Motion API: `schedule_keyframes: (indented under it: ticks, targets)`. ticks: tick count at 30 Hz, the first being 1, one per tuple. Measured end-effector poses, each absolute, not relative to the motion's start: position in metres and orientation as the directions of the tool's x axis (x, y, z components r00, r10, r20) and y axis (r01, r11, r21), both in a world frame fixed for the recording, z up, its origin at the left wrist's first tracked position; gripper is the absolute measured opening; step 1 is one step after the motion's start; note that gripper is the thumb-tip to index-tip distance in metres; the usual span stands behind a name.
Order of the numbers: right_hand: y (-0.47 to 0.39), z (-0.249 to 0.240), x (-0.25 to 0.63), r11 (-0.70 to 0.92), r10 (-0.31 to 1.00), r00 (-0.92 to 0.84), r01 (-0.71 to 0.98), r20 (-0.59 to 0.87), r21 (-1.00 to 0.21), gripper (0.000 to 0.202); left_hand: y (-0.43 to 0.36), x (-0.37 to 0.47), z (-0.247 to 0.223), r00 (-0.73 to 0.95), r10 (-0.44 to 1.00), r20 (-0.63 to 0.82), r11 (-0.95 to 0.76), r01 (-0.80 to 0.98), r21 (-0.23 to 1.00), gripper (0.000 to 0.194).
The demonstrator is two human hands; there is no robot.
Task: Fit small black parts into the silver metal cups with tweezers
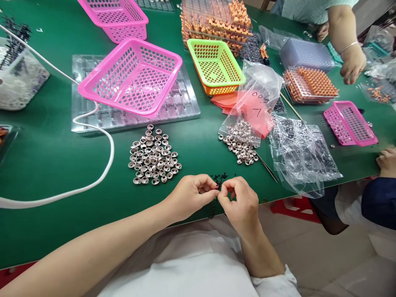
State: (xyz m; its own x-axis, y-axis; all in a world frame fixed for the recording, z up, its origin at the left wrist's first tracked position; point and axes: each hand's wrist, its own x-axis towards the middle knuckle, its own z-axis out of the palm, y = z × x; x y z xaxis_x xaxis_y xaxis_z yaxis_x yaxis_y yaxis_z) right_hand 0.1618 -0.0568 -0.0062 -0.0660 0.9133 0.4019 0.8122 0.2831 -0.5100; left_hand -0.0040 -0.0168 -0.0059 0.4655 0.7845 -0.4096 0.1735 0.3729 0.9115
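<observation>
Close together near the table's front edge, my left hand [193, 194] and my right hand [239, 200] meet fingertip to fingertip. Both are closed in a pinch; whatever sits between the fingertips is too small to name. Small black pieces [220, 176] lie scattered on the green table just beyond and under the fingers. To the left is a spread of silver ring-like metal cups [153, 156]. More of these metal cups [244, 144] spill from a clear plastic bag [262, 88] on the right. Tweezers [267, 168] rest beside that pile.
A pink basket [130, 78] stands on a clear tray [188, 101], with a white cable [111, 152] nearby. Behind are a green basket [216, 62] and trays of orange parts [213, 24]. Crumpled plastic bags [303, 152] lie right. A co-worker's hand [352, 62] hangs at the far right.
</observation>
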Motion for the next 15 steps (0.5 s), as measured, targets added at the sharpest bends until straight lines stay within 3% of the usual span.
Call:
schedule_keyframes:
  ticks: [3, 8, 12, 15]
  targets:
    - [-0.054, -0.006, 0.173, 0.213, 0.921, -0.003, 0.842, 0.390, -0.495, 0.014, -0.017, -0.004, -0.007, 0.492, 0.741, -0.457, 0.443, 0.153, 0.883, 0.021]
    - [-0.053, -0.001, 0.211, 0.000, 0.952, 0.182, 0.803, 0.246, -0.597, 0.011, -0.014, -0.006, -0.007, 0.479, 0.735, -0.479, 0.481, 0.129, 0.867, 0.023]
    - [-0.058, -0.002, 0.232, -0.079, 0.994, 0.105, 0.775, 0.004, -0.627, 0.013, -0.012, -0.006, -0.005, 0.499, 0.727, -0.473, 0.482, 0.120, 0.868, 0.023]
    - [-0.060, -0.006, 0.234, -0.075, 0.996, 0.038, 0.802, -0.074, -0.593, 0.014, -0.012, -0.006, -0.003, 0.492, 0.730, -0.474, 0.475, 0.132, 0.870, 0.024]
